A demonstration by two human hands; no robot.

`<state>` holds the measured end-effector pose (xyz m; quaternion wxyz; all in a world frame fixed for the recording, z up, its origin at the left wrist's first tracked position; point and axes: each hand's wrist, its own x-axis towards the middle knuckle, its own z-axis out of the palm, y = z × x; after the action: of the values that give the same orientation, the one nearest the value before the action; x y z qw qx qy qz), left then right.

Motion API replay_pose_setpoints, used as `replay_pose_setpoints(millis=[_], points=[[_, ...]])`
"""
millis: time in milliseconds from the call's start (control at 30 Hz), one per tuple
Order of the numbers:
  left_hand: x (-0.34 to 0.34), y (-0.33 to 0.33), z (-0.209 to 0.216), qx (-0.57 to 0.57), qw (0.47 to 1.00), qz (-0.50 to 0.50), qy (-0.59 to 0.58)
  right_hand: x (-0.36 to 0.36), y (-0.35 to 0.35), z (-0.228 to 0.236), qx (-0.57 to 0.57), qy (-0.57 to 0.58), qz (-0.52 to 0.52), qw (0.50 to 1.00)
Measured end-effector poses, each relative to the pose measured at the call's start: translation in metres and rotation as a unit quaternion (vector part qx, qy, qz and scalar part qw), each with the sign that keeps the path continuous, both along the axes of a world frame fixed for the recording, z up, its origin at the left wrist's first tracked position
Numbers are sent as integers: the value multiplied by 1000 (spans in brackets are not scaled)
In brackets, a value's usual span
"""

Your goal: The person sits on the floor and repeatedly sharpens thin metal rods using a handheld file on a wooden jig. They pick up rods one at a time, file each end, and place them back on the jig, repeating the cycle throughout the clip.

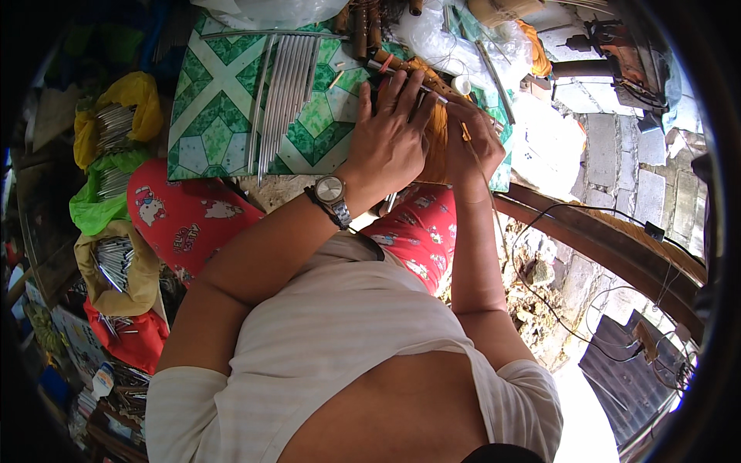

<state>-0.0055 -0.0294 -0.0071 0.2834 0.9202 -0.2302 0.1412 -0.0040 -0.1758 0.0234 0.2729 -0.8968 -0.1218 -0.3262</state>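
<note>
My left hand (392, 127), with a wristwatch above it, lies with fingers stretched over a slim silver metal tube (427, 89) at the far right of the green patterned board (208, 127). An orange-brown wooden piece (436, 135) shows between my hands. Close beside it, my right hand (475, 147) is closed at the tube's right end; what its fingers grip is mostly hidden. A thin brown cord (491, 189) runs from that hand along the wrist. To the left, several silver metal tubes (285, 100) of different lengths lie side by side on the board.
At my left hang yellow (143, 96), green (96, 204), tan (143, 266) and red (147, 339) bags of metal pieces. Brown tubes (361, 35), clear plastic (421, 31) and a small white cup (461, 84) are at the back. A black cable (532, 289) loops at right past a wooden beam (602, 239).
</note>
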Motion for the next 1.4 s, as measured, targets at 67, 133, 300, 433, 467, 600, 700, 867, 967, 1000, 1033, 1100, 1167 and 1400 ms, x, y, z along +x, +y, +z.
replay_pose_setpoints(millis=[67, 133, 300, 433, 467, 600, 700, 867, 967, 1000, 1033, 1100, 1167, 1400], points=[[0, 0, 0, 3, 1000, -1, 3, -1, -1, 1, 0, 6, -6, 1000], [0, 0, 0, 7, 1000, -2, 4, -2, -3, 2, -6, 6, -9, 1000], [0, 0, 0, 16, 1000, -1, 4, -3, -3, 4, -18, 3, 2, 1000], [0, 0, 0, 8, 1000, -1, 1, -3, -2, 3, -19, -2, 4, 1000], [0, 0, 0, 8, 1000, -1, 0, -2, -2, 3, -19, -8, 9, 1000], [0, 0, 0, 8, 1000, -1, 1, -1, -1, 4, -27, -14, 15, 999], [0, 0, 1, 9, 1000, -2, 3, 0, -1, 9, -38, 8, 8, 999], [0, 0, 1, 2, 1000, -2, -1, 10, -6, 23, -4, 100, 10, 995], [0, 1, 1, -2, 1000, -3, -4, 21, -11, 32, 12, 155, 18, 988], [0, 1, 0, 1, 1000, -3, -3, 24, -13, 34, 19, 186, 13, 982], [0, 1, 0, -3, 1000, -3, -5, 27, -14, 36, 25, 216, 9, 976], [0, 0, 0, 2, 1000, 0, -4, 32, -16, 37, 23, 248, 3, 969], [0, 1, -1, -6, 1000, -3, -3, 39, -17, 37, 31, 271, 11, 962], [0, -1, -1, -9, 1000, 1, -2, 50, -19, 40, 25, 306, 49, 950]])
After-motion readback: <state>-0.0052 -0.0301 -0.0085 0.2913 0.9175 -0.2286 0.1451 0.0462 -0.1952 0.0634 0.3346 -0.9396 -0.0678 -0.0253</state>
